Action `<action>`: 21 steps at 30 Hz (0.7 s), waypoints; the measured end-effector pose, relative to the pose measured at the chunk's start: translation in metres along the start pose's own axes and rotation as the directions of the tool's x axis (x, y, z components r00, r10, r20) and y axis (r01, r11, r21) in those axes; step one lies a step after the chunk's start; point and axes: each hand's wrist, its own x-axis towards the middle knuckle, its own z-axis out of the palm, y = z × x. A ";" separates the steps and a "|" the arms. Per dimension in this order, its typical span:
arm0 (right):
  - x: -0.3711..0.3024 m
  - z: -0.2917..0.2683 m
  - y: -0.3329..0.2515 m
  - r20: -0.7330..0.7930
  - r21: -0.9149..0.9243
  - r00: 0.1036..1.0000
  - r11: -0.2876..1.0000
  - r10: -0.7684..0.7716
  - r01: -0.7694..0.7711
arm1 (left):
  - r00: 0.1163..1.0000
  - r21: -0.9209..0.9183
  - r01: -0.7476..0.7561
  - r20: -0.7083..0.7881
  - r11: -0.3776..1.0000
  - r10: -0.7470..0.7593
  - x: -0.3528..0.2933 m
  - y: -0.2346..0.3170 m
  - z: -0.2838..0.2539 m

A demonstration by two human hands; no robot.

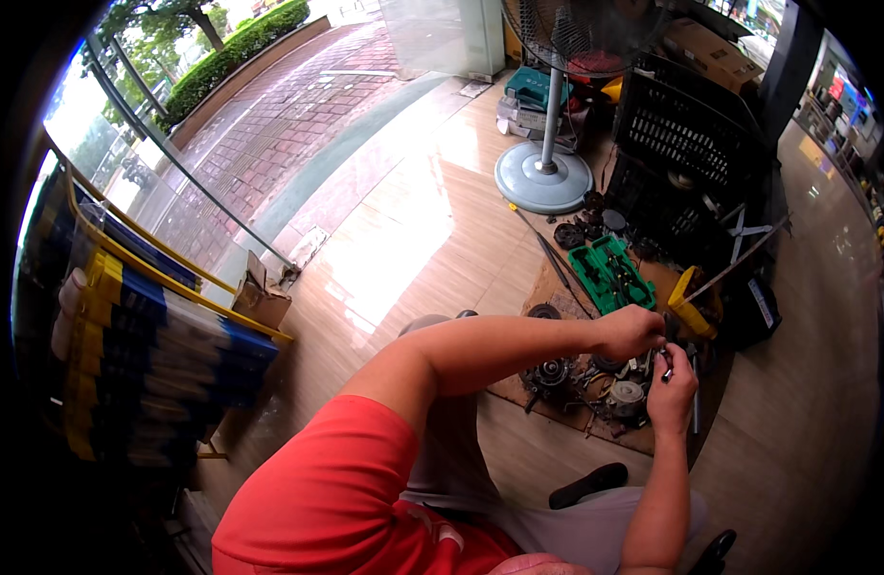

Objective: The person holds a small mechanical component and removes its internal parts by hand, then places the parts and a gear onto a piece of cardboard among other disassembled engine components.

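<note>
I find the left hand [637, 332] with fingers curled in; whether its grip has hold of anything, I cannot tell. I note the right hand [676, 391] just beside it, its grip closed on a small dark metal piece [666, 375]. Both hands are over grimy, mostly dark metal machine parts [626, 393] on a flat brown sheet [715, 388]. Beyond them I record an open green plastic tool case [583, 276], left of a yellow plastic container [693, 311].
</note>
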 end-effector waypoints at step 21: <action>0.000 0.000 -0.002 0.007 -0.017 1.000 1.000 -0.007 0.007 | 1.000 -0.015 -0.023 0.012 1.000 0.023 -0.002 -0.002 -0.001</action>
